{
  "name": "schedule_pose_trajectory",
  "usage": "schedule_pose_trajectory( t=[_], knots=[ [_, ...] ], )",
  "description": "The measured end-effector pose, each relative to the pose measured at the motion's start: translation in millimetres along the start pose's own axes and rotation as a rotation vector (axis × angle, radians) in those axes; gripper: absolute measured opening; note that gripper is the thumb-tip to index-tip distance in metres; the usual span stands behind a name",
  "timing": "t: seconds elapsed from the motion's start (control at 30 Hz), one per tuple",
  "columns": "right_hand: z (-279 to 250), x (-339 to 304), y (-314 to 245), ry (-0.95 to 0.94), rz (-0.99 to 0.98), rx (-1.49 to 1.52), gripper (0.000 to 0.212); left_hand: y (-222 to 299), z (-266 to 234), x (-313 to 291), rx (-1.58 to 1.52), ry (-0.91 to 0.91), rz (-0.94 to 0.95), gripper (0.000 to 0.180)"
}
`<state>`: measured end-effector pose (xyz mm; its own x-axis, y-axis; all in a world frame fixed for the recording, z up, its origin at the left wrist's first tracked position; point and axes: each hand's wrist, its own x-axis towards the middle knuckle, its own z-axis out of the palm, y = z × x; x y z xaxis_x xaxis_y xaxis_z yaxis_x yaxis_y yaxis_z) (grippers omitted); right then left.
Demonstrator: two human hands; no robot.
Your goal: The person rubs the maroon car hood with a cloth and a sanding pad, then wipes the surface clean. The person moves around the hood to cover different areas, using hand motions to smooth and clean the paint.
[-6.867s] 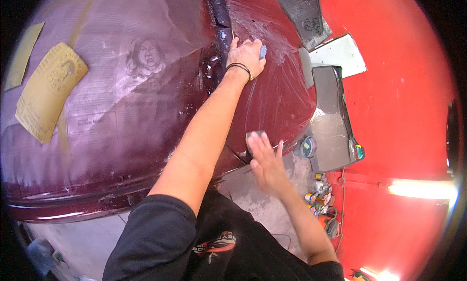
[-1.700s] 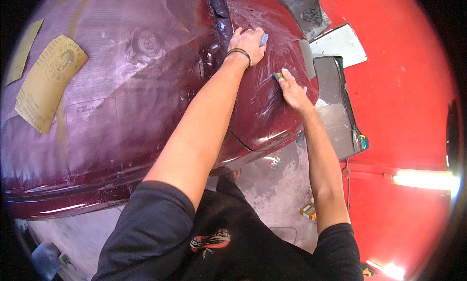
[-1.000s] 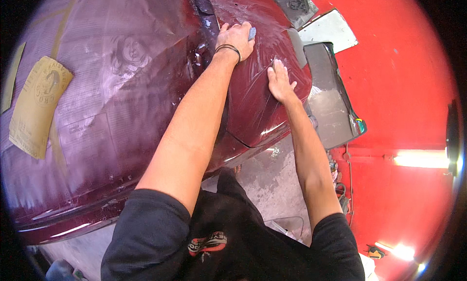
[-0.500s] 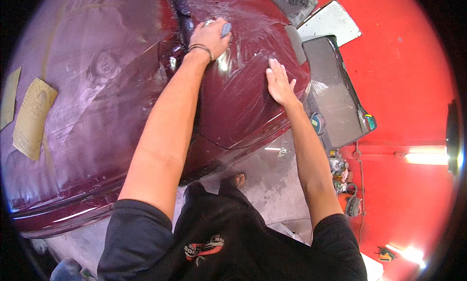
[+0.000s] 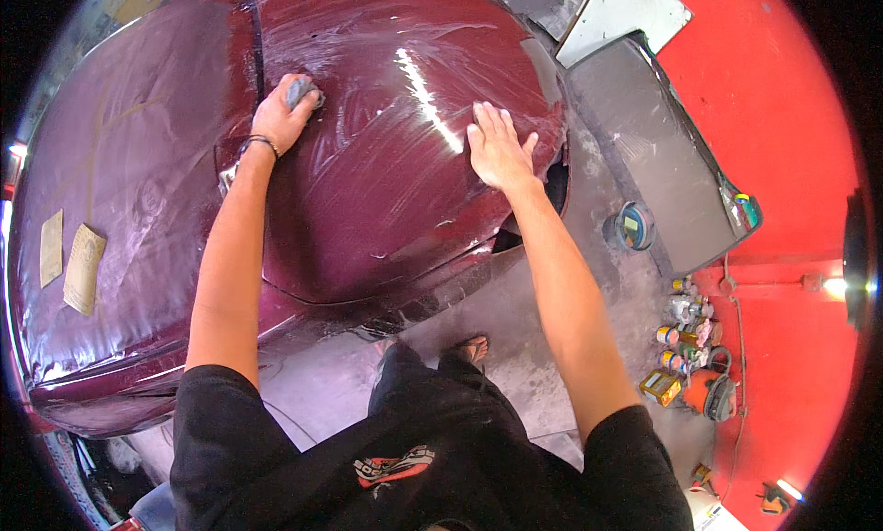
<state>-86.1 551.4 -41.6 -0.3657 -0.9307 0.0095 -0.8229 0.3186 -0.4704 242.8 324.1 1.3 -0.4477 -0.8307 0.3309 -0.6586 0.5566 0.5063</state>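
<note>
A curved maroon car panel (image 5: 368, 195), smeared with pale whitish streaks, lies under both of my hands. My left hand (image 5: 279, 122) is closed around a soft-looking grey wad (image 5: 299, 91), held against the panel close to a dark seam; whether it is a cloth or a pad I cannot tell. Palm down on the panel's right side, my right hand (image 5: 501, 154) is open, fingers stretched out, holding nothing. A bright light reflection runs across the panel between the two hands.
Two tan paper sheets (image 5: 85, 269) lie on the dull purple panel (image 5: 138, 172) at left. Right of the car are a round dark container (image 5: 631, 226), a large grey board (image 5: 685, 163), several cans (image 5: 670, 336) and an orange machine (image 5: 706, 393) by the red wall (image 5: 782, 117).
My left hand has moved left with the grey wad, which shows more fully now. My right hand stays flat on the panel. The view has shifted, showing more floor and cans at right.
</note>
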Motion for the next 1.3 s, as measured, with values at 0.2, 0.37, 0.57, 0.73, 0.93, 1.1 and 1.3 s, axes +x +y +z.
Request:
schedule_pose_trajectory(
  t=[0.2, 0.37, 0.57, 0.73, 0.93, 1.1, 1.3],
  knots=[
    [14, -137, -79, -0.097, -0.465, 0.082, 0.063, -13, -8, -8, 0.075, 0.006, -0.01, 0.045],
    [3, -99, -6, 0.001, -0.41, -0.01, 0.056, -15, -14, -15, 0.025, -0.001, -0.068, 0.041],
    [-26, 17, 120, -0.163, -0.063, 0.099, 0.063, -14, -7, -7, 0.033, -0.001, -0.01, 0.045],
    [-23, -53, 104, -0.243, -0.409, 0.287, 0.06, -14, -6, -11, 0.068, 0.005, -0.059, 0.047],
    [-59, -72, 239, -0.169, -0.094, 0.837, 0.048, -1, 8, -58, 0.084, 0.008, -0.109, 0.048],
    [-63, -121, 484, -0.031, 0.614, 0.87, 0.057, 88, 38, -120, 0.264, 0.121, -0.206, 0.048],
    [-106, -124, 681, 0.105, 1.329, 1.145, 0.068, 159, 124, -180, 0.218, 0.412, -0.377, 0.042]
  ],
)
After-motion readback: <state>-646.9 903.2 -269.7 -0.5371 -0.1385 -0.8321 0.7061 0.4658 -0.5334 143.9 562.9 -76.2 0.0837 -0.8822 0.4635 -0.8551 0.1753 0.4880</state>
